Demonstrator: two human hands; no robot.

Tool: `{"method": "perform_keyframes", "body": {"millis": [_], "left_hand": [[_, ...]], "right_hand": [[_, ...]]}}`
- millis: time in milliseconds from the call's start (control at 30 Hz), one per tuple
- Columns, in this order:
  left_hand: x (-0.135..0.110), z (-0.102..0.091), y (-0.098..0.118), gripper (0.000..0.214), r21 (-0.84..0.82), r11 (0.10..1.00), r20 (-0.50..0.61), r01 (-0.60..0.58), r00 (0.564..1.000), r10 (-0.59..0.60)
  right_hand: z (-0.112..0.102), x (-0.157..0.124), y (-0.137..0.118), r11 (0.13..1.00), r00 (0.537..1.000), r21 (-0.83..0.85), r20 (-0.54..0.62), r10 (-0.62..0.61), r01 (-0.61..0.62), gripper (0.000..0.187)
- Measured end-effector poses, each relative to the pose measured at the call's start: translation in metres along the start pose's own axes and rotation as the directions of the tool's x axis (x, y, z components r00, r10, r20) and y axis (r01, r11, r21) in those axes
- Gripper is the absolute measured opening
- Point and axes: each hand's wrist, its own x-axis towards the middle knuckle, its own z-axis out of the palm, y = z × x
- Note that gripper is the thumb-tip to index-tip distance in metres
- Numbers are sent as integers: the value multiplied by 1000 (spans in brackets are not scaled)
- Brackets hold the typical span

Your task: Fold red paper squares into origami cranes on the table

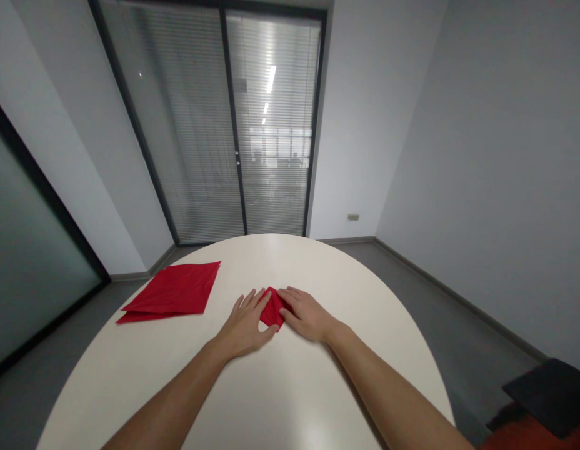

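A small folded red sheet (272,309), thin like paper or cloth, lies on the round white table (290,400) between my hands. My left hand (247,328) rests on its left side, with the fingers spread and the thumb at its near corner. On the right edge lies my right hand (305,311), fingers stretched out flat and pointing left. Both hands press the sheet down and partly cover it. Off to the left on the tabletop is a larger red sheet (175,290), creased, with a second layer showing beneath its near edge.
Beyond the table's far edge stands a glass partition with blinds (275,156). Plain walls (496,156) close in the right side. A dark object with a red-orange part (547,400), possibly a chair, sits at the lower right on the grey floor.
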Motion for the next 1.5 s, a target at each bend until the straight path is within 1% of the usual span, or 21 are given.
{"method": "perform_keyframes", "body": {"millis": [100,167,300,433,567,767,833,900,967,1167,1233,1400,1500], "left_hand": [[0,3,-1,80,-28,998,-71,-54,996,52],[0,4,-2,78,-53,995,-141,-89,987,81],[1,6,-3,74,-111,978,-286,-177,948,139],[2,5,-2,74,-140,965,-338,-223,926,165],[2,4,-1,73,-154,959,-355,-236,919,169],[2,5,-2,73,-159,956,-352,-246,919,177],[2,5,-2,72,-160,955,-356,-250,917,181],[2,4,-1,71,-163,954,-358,-253,916,181],[2,4,-1,69,-169,953,-355,-252,917,179],[2,5,-2,66,-187,954,-336,-233,928,161],[2,6,-3,66,-193,954,-332,-230,930,157],[3,6,-4,68,-190,954,-308,-230,937,164],[3,3,-2,67,-182,958,-299,-223,940,162]], "right_hand": [[2,2,-2,1000,998,19,-64,-14,15,57],[2,2,-4,999,994,33,-107,-16,19,58],[-1,2,-7,998,989,55,-145,8,0,56],[-5,2,-11,999,986,50,-163,20,-12,48],[-6,4,-12,999,984,42,-178,13,-6,34],[-5,5,-11,995,978,98,-204,51,-31,21],[-4,5,-11,990,975,128,-204,84,-58,17],[-4,4,-11,983,974,158,-188,122,-93,18],[-3,3,-10,978,976,180,-167,137,-106,23],[-3,3,-8,979,985,194,-143,97,-68,41],[-3,3,-8,981,985,183,-148,86,-58,39],[-4,4,-8,988,987,151,-157,45,-21,19],[-4,4,-8,988,984,148,-164,73,-49,17]]}}
